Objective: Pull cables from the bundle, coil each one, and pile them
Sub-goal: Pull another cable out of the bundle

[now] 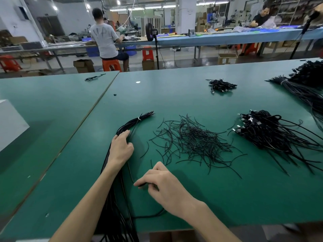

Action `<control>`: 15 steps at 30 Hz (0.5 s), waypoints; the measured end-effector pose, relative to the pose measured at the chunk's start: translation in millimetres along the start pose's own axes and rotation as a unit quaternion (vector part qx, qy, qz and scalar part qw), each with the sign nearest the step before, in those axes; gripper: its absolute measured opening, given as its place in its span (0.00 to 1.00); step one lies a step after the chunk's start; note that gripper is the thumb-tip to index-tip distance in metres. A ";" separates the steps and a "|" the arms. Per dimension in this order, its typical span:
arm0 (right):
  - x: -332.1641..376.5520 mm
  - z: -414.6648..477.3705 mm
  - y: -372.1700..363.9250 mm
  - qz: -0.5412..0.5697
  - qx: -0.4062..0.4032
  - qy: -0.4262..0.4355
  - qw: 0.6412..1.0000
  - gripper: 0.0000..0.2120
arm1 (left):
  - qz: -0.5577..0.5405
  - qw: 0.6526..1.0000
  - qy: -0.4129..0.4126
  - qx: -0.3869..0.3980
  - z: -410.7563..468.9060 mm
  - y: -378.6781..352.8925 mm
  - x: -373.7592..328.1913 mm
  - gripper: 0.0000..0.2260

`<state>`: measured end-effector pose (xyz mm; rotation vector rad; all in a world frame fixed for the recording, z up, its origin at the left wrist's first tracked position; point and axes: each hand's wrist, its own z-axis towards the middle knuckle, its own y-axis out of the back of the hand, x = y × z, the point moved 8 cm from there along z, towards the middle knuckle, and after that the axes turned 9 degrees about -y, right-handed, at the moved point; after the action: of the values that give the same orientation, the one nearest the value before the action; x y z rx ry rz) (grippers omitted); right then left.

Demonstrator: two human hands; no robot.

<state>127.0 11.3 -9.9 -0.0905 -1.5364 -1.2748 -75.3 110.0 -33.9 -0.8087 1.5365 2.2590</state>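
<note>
A long bundle of black cables [134, 122], tied near its far end with a white tie, runs from the table's near edge up past my left arm. My left hand [121, 148] rests on the bundle, fingers laid over the cables. My right hand [161, 183] pinches one black cable [130, 171] that has come away from the bundle and loops along the table under my wrist. A small pile of coiled cables [221, 85] sits far back on the green table [192, 203].
A loose heap of short black wire ties [194, 142] lies right of the bundle. Another heap of cables with plugs [267, 131] is at the right, and more bundles [305, 81] at the far right. A white box [10, 123] stands at the left edge.
</note>
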 end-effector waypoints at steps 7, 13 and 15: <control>-0.1 -1.8 11.2 0.034 -0.025 0.008 0.999 0.16 | 0.000 1.000 -0.007 0.001 -1.2 1.7 -3.7 0.33; -5.6 -3.6 22.7 0.091 -0.056 -0.023 0.994 0.13 | 0.016 0.999 -0.036 -0.004 0.3 1.7 -3.7 0.30; -9.7 -5.4 31.0 0.132 -0.085 -0.046 0.986 0.14 | 0.003 0.999 -0.026 -0.020 -0.3 3.4 -1.4 0.28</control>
<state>154.1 25.5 2.2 -0.4546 -1.4348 -1.1994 -75.9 108.4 -30.6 -0.7505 1.4766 2.3037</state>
